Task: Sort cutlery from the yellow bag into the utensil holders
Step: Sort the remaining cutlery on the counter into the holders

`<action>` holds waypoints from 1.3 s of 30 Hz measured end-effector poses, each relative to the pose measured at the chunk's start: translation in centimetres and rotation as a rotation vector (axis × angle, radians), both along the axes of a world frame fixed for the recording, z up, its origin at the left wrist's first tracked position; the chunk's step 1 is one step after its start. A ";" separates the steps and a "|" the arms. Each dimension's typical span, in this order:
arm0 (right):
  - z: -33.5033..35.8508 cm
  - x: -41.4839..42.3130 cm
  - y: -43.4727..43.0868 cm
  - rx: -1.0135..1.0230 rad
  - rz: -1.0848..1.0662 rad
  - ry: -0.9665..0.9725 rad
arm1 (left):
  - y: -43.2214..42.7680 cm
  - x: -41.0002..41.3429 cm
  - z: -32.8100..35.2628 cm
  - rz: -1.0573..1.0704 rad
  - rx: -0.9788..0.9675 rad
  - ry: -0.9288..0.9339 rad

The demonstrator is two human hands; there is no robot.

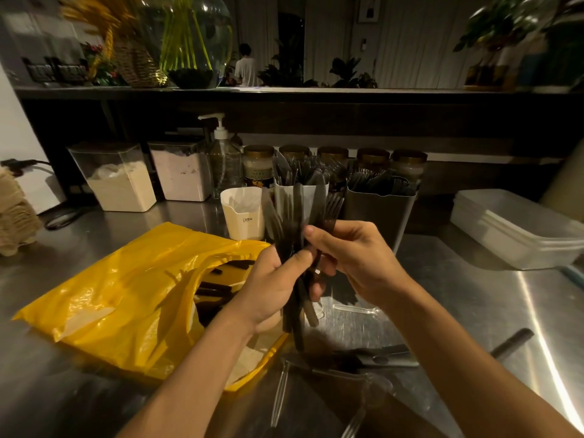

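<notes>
My left hand (pixel 274 286) grips a bundle of black plastic cutlery (pixel 292 222) upright above the steel counter, with forks and a knife fanned out at the top. My right hand (pixel 354 257) pinches the pieces on the bundle's right side, thumb and fingers curled round them. The yellow bag (pixel 126 298) lies open at the left with more black cutlery (pixel 215 292) inside. Behind the hands stand three holders: a small white cup (pixel 243 216), a white holder (pixel 284 194) full of black knives, and a grey holder (pixel 382 210) full of black forks.
Clear plastic cutlery (pixel 279 393) and a black-handled tool (pixel 388 358) lie near the front edge. Stacked white trays (pixel 518 229) sit at the right. Two flour containers (pixel 123 181), a pump bottle (pixel 222 159) and jars (pixel 259 165) line the back under a dark shelf.
</notes>
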State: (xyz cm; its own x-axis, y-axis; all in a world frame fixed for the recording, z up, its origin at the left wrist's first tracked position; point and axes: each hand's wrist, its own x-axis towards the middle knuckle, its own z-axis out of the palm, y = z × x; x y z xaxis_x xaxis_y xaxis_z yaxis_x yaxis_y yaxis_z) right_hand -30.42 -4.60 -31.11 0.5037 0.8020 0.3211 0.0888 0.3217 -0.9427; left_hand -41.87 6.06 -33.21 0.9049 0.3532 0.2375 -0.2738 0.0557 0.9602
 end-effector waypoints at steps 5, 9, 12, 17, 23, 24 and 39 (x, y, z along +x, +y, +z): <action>0.5 -0.3 -0.5 -0.020 -0.065 -0.052 | -0.2 -0.2 0.8 0.056 -0.127 -0.009; 0.4 -0.4 -0.6 -0.073 -0.178 -0.158 | -0.1 -0.2 0.8 0.047 -0.080 -0.003; 0.1 -0.4 -0.6 -0.101 -0.321 -0.289 | -0.2 0.0 0.4 0.009 -0.006 0.021; 0.9 -0.2 -0.5 -0.031 -0.468 -0.395 | 1.1 0.9 -0.5 0.318 0.024 0.098; 1.4 -1.9 -0.2 -0.113 -0.166 -0.290 | 0.8 0.9 -1.0 0.269 0.103 0.169; 1.0 -2.0 0.1 -0.130 -0.214 -0.344 | 0.6 0.9 -1.2 0.261 0.144 0.182; 0.4 -2.7 0.7 0.066 -0.306 -0.139 | -0.2 -0.1 0.3 0.051 0.017 0.106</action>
State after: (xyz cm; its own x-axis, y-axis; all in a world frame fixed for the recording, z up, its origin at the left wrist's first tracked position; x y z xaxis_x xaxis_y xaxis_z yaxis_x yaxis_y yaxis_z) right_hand -33.09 -3.92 -30.68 0.6655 0.5956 0.4499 0.3169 0.3202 -0.8928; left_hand -42.01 5.81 -32.95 0.9062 0.3961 0.1482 -0.1730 0.0274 0.9845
